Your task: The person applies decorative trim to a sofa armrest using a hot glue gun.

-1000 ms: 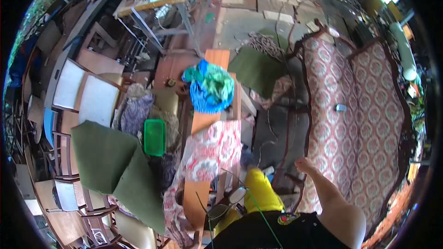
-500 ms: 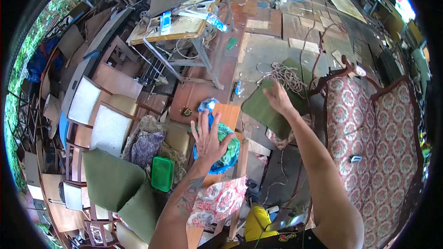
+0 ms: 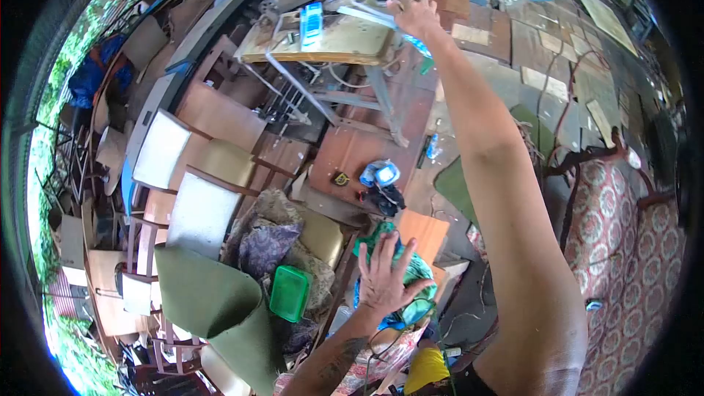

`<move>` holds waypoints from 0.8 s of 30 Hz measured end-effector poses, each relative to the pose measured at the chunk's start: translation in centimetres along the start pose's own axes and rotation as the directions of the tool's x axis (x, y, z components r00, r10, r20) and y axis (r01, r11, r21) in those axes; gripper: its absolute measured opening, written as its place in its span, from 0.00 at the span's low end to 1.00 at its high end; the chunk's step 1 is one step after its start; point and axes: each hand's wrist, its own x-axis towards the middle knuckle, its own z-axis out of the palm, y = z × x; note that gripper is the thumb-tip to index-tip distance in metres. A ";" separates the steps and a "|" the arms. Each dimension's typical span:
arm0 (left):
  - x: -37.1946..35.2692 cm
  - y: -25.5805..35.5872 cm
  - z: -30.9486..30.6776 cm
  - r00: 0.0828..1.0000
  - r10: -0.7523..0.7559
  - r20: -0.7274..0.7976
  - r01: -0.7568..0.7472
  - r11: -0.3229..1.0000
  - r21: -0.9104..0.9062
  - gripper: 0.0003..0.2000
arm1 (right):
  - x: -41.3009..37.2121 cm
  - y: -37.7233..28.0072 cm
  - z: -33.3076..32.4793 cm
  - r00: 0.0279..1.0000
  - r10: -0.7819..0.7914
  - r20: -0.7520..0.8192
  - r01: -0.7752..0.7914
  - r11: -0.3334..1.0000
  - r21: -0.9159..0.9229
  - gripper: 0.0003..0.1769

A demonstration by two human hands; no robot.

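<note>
My left hand (image 3: 384, 282) is open with fingers spread, palm down over a bundle of green and blue plastic bags (image 3: 416, 279). My right hand (image 3: 418, 17) reaches far forward to the right end of a worn wooden workbench (image 3: 334, 51). Its fingers are apart and slightly bent, next to a long white strip (image 3: 367, 16) and a dark-handled tool on the benchtop. A blue-and-white packet (image 3: 312, 26) lies further left on the bench. Below the bench, a blue-and-white roll (image 3: 380, 173) and a yellow-black tape measure (image 3: 340, 178) rest on a reddish board.
Floral-upholstered sofa (image 3: 605, 249) stands at the right. Stacked chairs with white panels (image 3: 202, 209), a green foam sheet (image 3: 205, 293) and a green plastic container (image 3: 290, 293) fill the left. A brown board (image 3: 422, 238) lies near the bags. Cords cross the floor.
My right hand has moved up and forward from over the green mat to the workbench's end. The view has shifted left; my left hand stays spread over the bags.
</note>
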 end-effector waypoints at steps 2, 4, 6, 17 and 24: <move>-0.1 0.0 0.1 1.000 -0.022 0.017 0.022 1.000 -0.004 0.45 | 1.8 -1.5 1.2 0.987 0.131 0.093 -0.128 0.991 -0.038 0.37; 0.0 0.1 0.3 0.999 -0.051 -0.019 0.050 0.998 -0.037 0.45 | 4.0 -2.6 2.9 0.976 0.171 0.137 -0.172 0.985 -0.002 0.36; -0.2 0.0 0.5 0.997 -0.080 0.011 0.081 0.996 -0.049 0.44 | 5.3 -2.4 4.0 0.959 0.218 0.178 -0.224 0.974 0.013 0.36; -0.3 0.0 0.7 0.993 -0.110 0.031 0.112 0.992 -0.063 0.43 | 7.6 -1.2 3.2 0.984 0.163 0.075 -0.147 0.972 -0.184 0.18; -0.2 0.3 0.5 0.993 -0.119 -0.011 0.119 0.991 -0.058 0.42 | 8.2 4.0 -0.5 0.993 0.118 -0.010 -0.117 0.977 -0.176 0.21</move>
